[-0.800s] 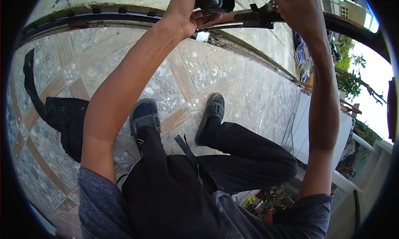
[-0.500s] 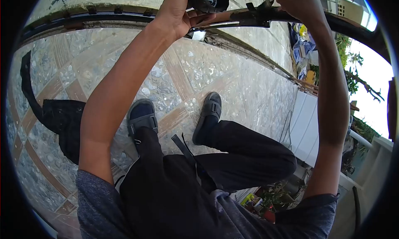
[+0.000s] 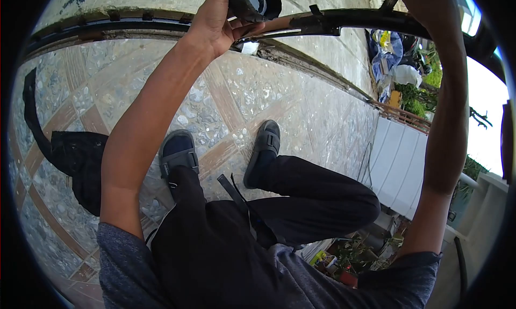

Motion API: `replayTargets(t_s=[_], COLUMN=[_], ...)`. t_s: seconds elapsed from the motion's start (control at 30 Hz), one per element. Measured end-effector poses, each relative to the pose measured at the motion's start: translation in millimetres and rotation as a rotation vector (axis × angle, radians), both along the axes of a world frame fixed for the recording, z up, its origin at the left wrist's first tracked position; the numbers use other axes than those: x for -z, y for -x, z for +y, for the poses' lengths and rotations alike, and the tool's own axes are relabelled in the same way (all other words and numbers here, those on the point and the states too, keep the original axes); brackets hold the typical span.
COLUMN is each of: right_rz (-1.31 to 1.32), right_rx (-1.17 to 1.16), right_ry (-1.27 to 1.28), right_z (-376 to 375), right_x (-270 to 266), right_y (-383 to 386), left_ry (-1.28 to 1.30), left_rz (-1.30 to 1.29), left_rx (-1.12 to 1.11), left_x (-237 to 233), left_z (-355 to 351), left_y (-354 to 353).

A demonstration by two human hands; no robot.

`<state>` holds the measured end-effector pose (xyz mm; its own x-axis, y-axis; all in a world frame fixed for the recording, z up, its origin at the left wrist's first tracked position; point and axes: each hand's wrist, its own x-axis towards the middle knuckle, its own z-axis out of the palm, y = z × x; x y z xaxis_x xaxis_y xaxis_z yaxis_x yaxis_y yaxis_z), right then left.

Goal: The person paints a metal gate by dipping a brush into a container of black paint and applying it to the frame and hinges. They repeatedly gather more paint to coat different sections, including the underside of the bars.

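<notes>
At the top of the head view, my left hand (image 3: 210, 27) is wrapped round a small black container (image 3: 255, 2), tilted so its glossy dark inside shows. Its fingers lie close to a long metal bar (image 3: 371, 20), black along much of its length with a bare brownish stretch near the container. Over the bar at upper right is my right hand (image 3: 430, 5), closed and partly cut off by the frame. Sticking out from it is the dark end of what looks like a paintbrush (image 3: 389, 1), close to the bar; its handle is hidden.
Black cloth (image 3: 83, 169) lies on the patterned stone-and-tile floor (image 3: 209, 115) at left. My sandalled feet (image 3: 181, 153) are below the bar. Bags and rubbish (image 3: 389, 62), a white panel (image 3: 398, 164) and potted plants (image 3: 355, 255) are at right.
My right hand has moved right along the bar, the dark brush end moving with it. The left hand and container sit slightly further left in view, as the whole view has shifted a little.
</notes>
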<state>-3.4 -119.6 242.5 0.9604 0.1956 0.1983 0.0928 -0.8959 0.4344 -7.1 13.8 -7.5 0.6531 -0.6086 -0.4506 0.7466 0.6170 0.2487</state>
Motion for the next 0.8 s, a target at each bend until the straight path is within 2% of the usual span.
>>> replayTargets(t_s=[0.1, 0.13, 0.23, 0.27, 0.33, 0.47, 0.53, 0.6, 0.67, 0.77, 0.8], right_rz=[0.042, 0.152, 0.126, -0.033, -0.087, 0.053, 0.132, -0.085, 0.007, -0.042, -0.066], right_rx=[0.004, 0.160, 0.245, -0.083, -0.130, -0.109, -0.067, 0.085, -0.068, -0.095, -0.105], right_ry=[-0.068, -0.046, -0.052, 0.062, 0.150, 0.092, 0.040, -0.013, 0.051, -0.102, -0.043], right_z=[-19.1, -9.1, -19.5, -18.1, -5.1, 15.4, 6.5, -4.5, 4.1, 9.5, -5.5], right_x=[12.3, 18.6, 8.2, 1.8, -19.7, -18.8, -21.6, -23.4, -46.0, -35.2, -30.8], right_y=[-15.4, -16.4, -15.9, 0.8, 10.2, 24.2, 22.4, 12.9, 28.3, 30.2, 25.6], left_ry=[-0.006, -0.005, -0.005, -0.007, -0.039, -0.080, -0.080, -0.096, -0.094, -0.085, -0.078], left_rz=[-0.019, -0.023, -0.010, -0.003, -0.040, -0.140, -0.147, -0.137, -0.132, -0.147, -0.155], left_rx=[0.007, 0.012, 0.014, 0.009, -0.010, -0.032, -0.038, -0.061, -0.096, -0.078, -0.061], left_x=[0.6, -0.4, 1.5, 2.2, 7.9, 25.9, 15.6, 5.0, 4.8, 4.2, 3.9], left_z=[-1.4, -1.3, 2.7, 4.9, 7.9, 6.0, 6.2, 7.3, 8.1, 8.2, 7.9], left_y=[0.5, 0.5, 4.5, 5.4, 3.8, 5.7, 8.6, 13.0, 18.6, 17.7, 17.1])
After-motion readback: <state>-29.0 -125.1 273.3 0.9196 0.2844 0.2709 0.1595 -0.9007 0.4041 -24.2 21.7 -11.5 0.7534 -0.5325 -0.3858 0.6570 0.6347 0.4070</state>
